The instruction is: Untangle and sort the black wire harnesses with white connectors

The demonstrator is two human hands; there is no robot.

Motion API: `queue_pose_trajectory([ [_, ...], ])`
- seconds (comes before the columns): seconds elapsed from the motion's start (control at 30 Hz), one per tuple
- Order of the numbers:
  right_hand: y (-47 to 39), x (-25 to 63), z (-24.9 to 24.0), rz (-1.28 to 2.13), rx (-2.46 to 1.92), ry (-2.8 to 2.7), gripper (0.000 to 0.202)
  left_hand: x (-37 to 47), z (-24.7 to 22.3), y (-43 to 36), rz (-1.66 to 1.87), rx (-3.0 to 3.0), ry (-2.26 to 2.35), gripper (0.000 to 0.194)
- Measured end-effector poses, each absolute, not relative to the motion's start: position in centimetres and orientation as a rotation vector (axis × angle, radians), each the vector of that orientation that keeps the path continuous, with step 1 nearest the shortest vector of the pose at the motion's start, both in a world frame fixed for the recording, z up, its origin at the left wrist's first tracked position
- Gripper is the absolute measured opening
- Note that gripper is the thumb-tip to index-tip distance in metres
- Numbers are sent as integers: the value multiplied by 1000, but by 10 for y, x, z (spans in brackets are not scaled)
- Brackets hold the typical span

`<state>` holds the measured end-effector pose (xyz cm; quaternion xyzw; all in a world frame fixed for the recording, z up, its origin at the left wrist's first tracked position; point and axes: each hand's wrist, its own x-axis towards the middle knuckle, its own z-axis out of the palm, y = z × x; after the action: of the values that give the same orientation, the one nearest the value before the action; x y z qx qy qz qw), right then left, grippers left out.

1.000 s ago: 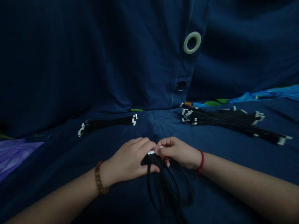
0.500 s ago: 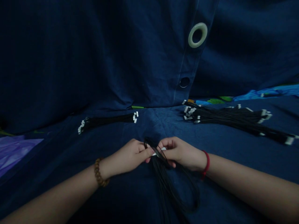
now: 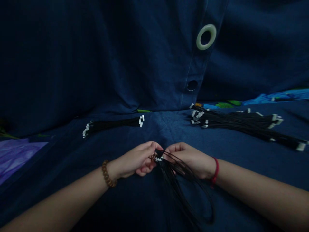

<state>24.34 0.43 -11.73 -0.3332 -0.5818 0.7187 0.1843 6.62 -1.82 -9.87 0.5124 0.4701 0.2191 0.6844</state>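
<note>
Between my hands hangs a bundle of thin black cables (image 3: 180, 188), looping downward over the cloth. A white connector (image 3: 158, 158) shows at its upper end. My left hand (image 3: 145, 159), with a beaded bracelet on the wrist, is closed on the cable ends beside that connector. From the other side, my right hand (image 3: 187, 158), with a red band on the wrist, pinches the cables close to the connector. Its fingertips are partly hidden behind the strands.
A neat bundle of black cables (image 3: 113, 123) with white ends lies at the back left. A larger, looser pile of cables (image 3: 236, 122) lies at the back right. Dark blue cloth (image 3: 156, 80) with a pale ring (image 3: 206, 37) hangs behind. Purple fabric (image 3: 19, 156) is at the left edge.
My left hand has turned and gripped nearer the cable ends. The cable strands have swung to the right, across the front of my right hand.
</note>
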Motion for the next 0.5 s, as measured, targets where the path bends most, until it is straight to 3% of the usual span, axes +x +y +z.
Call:
queue_pose_trajectory([
  [0.07,1,242,-117,2017,-952,-1638,21,70,-97,-22,456,1144,1037,31],
  [0.2,-6,239,-118,1949,-980,-1604,11,72,-96,-25,486,1173,1023,35],
  [0.33,-10,238,-122,1822,-974,-1584,25,67,-99,-22,464,1152,1019,33],
  [0.5,-14,238,-127,1703,-922,-1661,26,65,-104,-20,435,1180,997,22],
])
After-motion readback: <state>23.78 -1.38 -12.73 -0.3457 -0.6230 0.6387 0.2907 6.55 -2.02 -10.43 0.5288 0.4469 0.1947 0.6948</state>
